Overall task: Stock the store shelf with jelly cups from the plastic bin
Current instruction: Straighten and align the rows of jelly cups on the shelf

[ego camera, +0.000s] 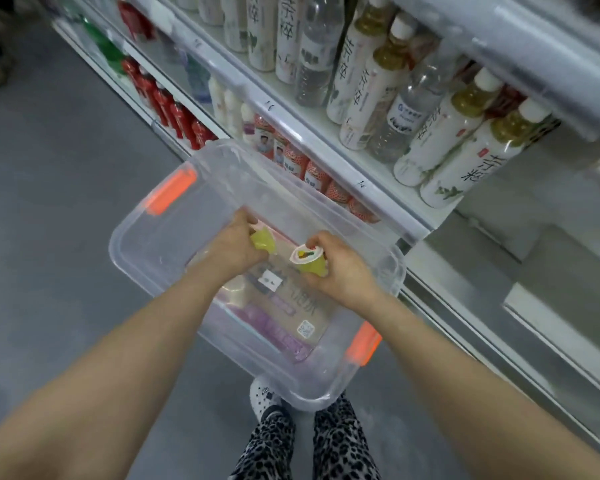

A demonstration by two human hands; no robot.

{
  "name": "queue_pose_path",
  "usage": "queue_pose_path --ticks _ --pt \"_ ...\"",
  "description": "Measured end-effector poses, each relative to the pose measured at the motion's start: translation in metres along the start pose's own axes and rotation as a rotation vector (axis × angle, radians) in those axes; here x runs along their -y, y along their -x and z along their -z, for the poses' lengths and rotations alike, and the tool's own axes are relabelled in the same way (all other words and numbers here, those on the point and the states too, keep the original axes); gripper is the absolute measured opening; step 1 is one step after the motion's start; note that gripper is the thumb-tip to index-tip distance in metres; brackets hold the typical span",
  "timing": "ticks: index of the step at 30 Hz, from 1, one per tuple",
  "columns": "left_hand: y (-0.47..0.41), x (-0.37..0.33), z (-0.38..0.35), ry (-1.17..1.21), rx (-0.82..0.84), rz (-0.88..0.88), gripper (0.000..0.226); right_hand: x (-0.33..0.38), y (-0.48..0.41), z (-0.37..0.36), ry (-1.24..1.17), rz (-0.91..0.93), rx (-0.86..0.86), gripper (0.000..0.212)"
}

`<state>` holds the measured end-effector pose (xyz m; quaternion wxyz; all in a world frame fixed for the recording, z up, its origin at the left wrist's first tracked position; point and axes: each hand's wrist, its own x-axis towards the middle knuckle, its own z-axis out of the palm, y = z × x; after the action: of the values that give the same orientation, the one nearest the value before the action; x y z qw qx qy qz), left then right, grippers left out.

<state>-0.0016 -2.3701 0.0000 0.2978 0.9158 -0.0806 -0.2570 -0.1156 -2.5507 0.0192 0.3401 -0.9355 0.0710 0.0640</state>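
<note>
Yellow jelly shows between the curled fingers (247, 219) of the left hand (234, 245), which grips the first jelly cup (262, 241) tipped on its side. Just beside it, but not touching, the fingers (315, 241) of the right hand (340, 273) curl round the second jelly cup (309, 260), whose round, white-rimmed lid with a small printed picture faces up and to the left. Both cups are held inside the plastic bin (132, 233), near its middle and above its bottom. The bin is clear, with rounded corners and an orange latch (172, 192) at the far left end and another orange latch (364, 342) at the near right end. Through its clear bottom a brown box (291, 306) with dark lettering and a square code shows, next to a purple packet (278, 332); whether they lie in the bin or under it cannot be told. The bin stands just beside the white shelf (326, 147), and what carries it is hidden. On the upper shelf stand tea bottles (440, 133) with white labels and white caps, mixed with clear water bottles (317, 57). Lower down, red bottles (174, 112) stand in a row. Below the bin are legs in spotted trousers (340, 441) and a white shoe (264, 396) on the grey floor (49, 202).
</note>
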Motion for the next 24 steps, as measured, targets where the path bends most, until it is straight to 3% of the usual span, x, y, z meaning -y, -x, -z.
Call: queue_pose_path --ticks 4,9,18,24 --pt "0.032 -0.006 0.007 0.051 -0.044 -0.199 0.072 0.013 0.022 0.017 -0.013 0.021 -0.101 0.042" --pt "0.071 -0.036 0.010 0.093 -0.088 -0.334 0.059 0.022 0.063 0.053 -0.081 -0.027 -0.262 0.038" --pt "0.141 -0.131 -0.019 0.116 0.021 -0.530 0.045 -0.010 0.167 0.119 -0.086 -0.131 -0.587 0.036" --pt "0.195 -0.212 -0.070 0.017 0.045 -0.752 0.058 -0.045 0.266 0.169 -0.073 -0.184 -0.744 0.033"
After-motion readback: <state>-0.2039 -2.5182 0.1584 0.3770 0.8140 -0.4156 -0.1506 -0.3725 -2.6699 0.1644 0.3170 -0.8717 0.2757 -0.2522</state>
